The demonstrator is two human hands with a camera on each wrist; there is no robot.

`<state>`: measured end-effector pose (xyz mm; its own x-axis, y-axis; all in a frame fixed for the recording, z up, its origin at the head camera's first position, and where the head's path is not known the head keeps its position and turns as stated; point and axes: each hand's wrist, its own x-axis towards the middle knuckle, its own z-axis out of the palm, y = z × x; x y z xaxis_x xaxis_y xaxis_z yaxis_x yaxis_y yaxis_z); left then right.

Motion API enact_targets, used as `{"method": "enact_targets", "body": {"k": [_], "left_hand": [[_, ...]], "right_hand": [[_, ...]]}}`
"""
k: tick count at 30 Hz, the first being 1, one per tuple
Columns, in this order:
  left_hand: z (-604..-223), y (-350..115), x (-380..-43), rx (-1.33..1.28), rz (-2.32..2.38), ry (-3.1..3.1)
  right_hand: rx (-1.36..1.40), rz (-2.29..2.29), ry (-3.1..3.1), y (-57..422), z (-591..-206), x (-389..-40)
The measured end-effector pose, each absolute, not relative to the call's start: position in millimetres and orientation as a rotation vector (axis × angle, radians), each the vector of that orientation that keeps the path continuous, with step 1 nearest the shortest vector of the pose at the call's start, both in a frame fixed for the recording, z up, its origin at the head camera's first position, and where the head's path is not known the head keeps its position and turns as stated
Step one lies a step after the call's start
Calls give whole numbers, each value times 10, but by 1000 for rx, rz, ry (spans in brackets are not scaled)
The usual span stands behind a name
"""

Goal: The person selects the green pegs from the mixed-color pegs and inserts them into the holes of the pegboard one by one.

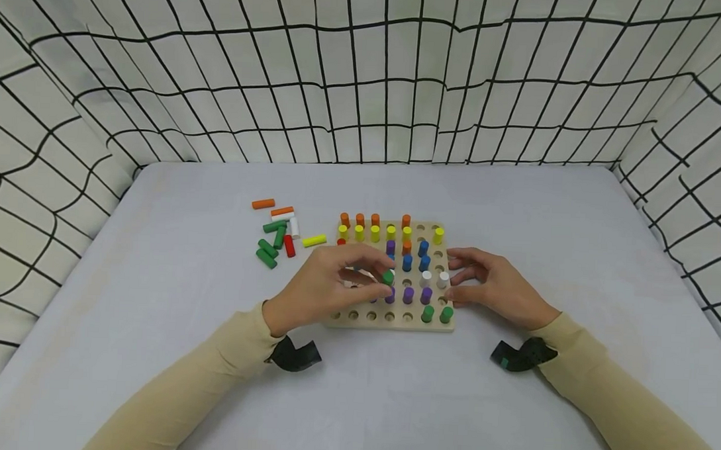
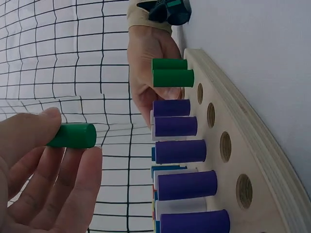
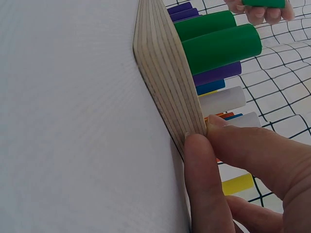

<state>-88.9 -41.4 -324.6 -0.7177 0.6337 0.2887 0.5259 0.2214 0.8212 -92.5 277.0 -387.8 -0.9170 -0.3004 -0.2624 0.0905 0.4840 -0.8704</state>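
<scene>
My left hand [image 1: 316, 286] pinches a green peg [image 2: 75, 136] between thumb and fingertips, held in the air over the wooden pegboard [image 1: 393, 327]. At the board's right side, my right hand [image 1: 501, 289] grips the edge with thumb and finger, as the right wrist view shows. Standing in the board are orange, yellow, blue, white and purple pegs [image 1: 408, 295] in rows. Two green pegs [image 1: 447, 315] are upright at the near right corner. Beside them, the nearest row has several bare holes [image 2: 244, 191]. My left hand hides part of the board's left side in the head view.
Left of the board lie loose pegs: several green [image 1: 266, 258], a red [image 1: 289, 246], a yellow [image 1: 315, 240], white [image 1: 295, 227] and orange ones [image 1: 263, 204]. A black wire grid [image 1: 353, 86] borders the white table [image 1: 390, 398] at the back and sides.
</scene>
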Motion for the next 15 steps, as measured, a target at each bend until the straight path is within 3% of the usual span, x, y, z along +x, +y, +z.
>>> {"method": "enact_targets", "body": {"k": [15], "left_hand": [[-3418,-234,-845,1178,1487,2267]], "right_hand": [[-187,-1414,2360,2781,-3909,-941]]}}
